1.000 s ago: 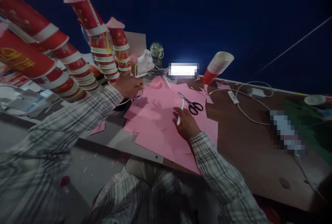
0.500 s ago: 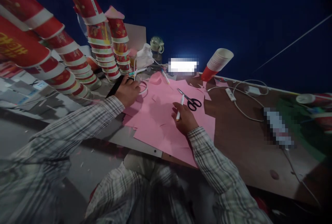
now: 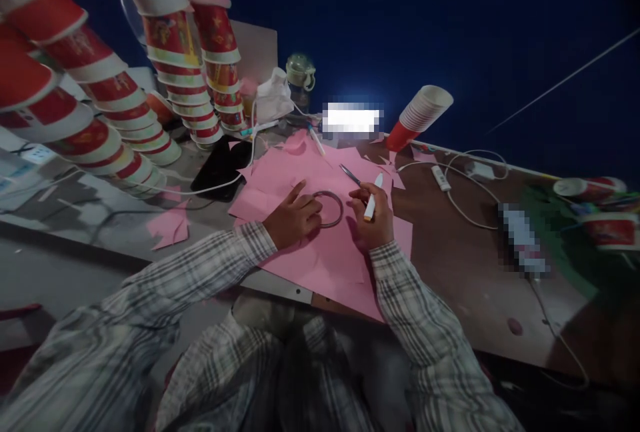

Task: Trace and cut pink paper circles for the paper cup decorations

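Note:
Sheets of pink paper (image 3: 320,252) cover the near part of a brown table. My left hand (image 3: 293,219) presses a round ring (image 3: 334,207) down on the paper, fingers closed on its left rim. My right hand (image 3: 373,219), just right of the ring, grips a white marker (image 3: 373,188) with its tip pointing up and away. Scissors (image 3: 350,175) lie on the paper right behind my right hand, partly hidden by it.
Tall stacks of red paper cups (image 3: 115,105) with pink cones stand at the left. A black phone (image 3: 223,162) on a white cable lies beside them. A tilted cup stack (image 3: 420,115), a jar (image 3: 300,79), white cables (image 3: 470,185) and more cups (image 3: 595,189) sit farther back and right.
My left hand has brought the ring from the cup stacks at the left onto the pink paper in front of me. My right hand raised the marker beside it.

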`<state>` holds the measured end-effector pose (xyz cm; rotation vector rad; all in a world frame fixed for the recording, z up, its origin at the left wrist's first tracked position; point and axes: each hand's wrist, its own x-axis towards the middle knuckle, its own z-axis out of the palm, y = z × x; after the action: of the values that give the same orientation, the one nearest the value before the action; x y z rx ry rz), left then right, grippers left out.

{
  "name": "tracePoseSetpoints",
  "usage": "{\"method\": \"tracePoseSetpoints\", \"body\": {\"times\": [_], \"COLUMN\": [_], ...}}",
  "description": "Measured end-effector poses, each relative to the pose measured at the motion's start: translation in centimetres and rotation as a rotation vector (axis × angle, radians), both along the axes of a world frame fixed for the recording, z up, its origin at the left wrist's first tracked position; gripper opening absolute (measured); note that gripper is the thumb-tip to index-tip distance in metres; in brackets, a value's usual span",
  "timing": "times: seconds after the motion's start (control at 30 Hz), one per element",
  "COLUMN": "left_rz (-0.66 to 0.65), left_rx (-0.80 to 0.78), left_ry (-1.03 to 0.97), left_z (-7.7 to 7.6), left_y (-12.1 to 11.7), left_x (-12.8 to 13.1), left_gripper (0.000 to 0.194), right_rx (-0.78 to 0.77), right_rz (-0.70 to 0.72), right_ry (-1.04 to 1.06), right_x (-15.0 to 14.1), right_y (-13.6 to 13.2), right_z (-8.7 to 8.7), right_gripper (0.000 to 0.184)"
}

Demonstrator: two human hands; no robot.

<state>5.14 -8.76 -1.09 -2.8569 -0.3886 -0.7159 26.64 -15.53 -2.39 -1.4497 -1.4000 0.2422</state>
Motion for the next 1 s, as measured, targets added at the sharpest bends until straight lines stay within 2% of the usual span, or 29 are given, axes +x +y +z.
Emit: {"method": "tracePoseSetpoints", "body": {"times": [0.13, 0.23, 0.27, 0.33, 0.43, 0.5, 0.67, 0.83, 1.0], "left_rz": [0.005, 0.106, 0.151, 0.237, 0.314, 0.299, 0.272, 0.289, 0.268], "left_rx": [-0.325, -0.524, -0.566, -0.633, -0.667, -0.66, -0.633, -0.633, -0.658], "left_ry": [-0.124, -0.251, -0.248, -0.095, 0.136, 0.216, 0.271, 0.284, 0.287], "left_z": [0.3, 0.7, 0.8, 0.8, 0.6, 0.4, 0.1, 0.3, 0.4], "left_y": [1.0, 3.1, 3.9, 4.9, 5.5, 5.3, 5.2, 5.1, 5.1], "left_x": [-0.8, -1.8, -2.1, -2.7, -3.2, -3.3, -3.2, -3.0, -3.0], "left_gripper": [0.019, 0.03, 0.034, 0.053, 0.084, 0.091, 0.09, 0.093, 0.09], "right_rx": [-0.026, -0.095, -0.126, -0.185, -0.237, -0.252, -0.289, -0.27, -0.265], "right_rz": [0.089, 0.158, 0.176, 0.193, 0.198, 0.191, 0.179, 0.162, 0.154], "right_ry": [-0.216, -0.281, -0.269, -0.258, -0.325, -0.369, -0.416, -0.45, -0.472], "right_x": [-0.4, -0.7, -0.7, -0.8, -1.0, -1.3, -2.1, -2.0, -2.1], "right_y": [-0.1, -0.2, -0.2, -0.3, -0.4, -0.4, -0.4, -0.2, -0.2], "right_z": [0.3, 0.3, 0.2, 0.2, 0.3, 0.5, 0.5, -0.1, 0.0], "right_gripper": [0.038, 0.045, 0.049, 0.059, 0.075, 0.086, 0.101, 0.1, 0.092]}}
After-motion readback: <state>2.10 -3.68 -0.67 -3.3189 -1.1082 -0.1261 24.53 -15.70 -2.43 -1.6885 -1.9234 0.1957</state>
